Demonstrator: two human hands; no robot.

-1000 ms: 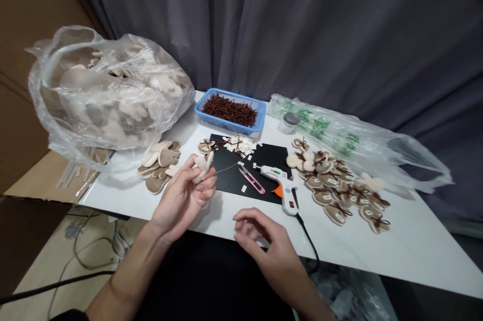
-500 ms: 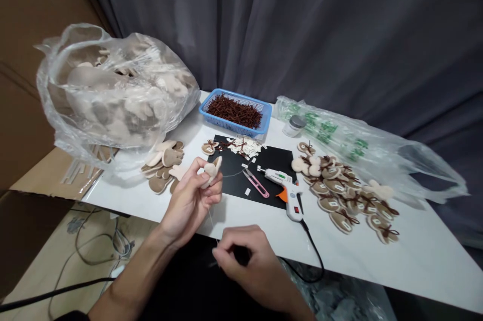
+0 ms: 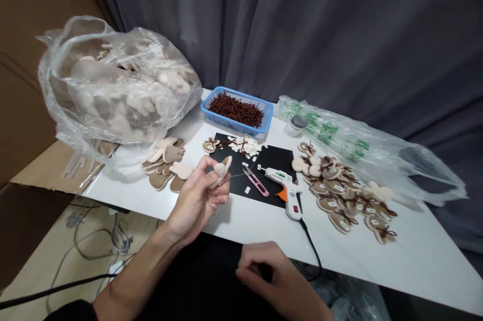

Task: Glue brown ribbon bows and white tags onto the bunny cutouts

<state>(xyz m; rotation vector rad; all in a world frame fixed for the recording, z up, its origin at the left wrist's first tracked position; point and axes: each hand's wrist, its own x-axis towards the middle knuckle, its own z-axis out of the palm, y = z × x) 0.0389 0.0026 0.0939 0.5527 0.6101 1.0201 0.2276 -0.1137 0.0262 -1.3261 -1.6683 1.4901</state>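
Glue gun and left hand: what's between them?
In the head view, pink scissors, white slips and a thin thread lie there, over the black mat.

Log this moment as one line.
left hand: holding small cream-and-tan fabric piece; right hand: curled, contents unclear; pink metal-bladed snips: on black rectangular mat, beside white plastic glue gun

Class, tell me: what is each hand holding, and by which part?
The left hand pinches a small cream-and-brown plush piece by its lower part, between thumb and fingers. The right hand is curled; whether it holds anything cannot be told.

Left hand [image 3: 204, 195] in pinch, right hand [image 3: 266, 270] curled
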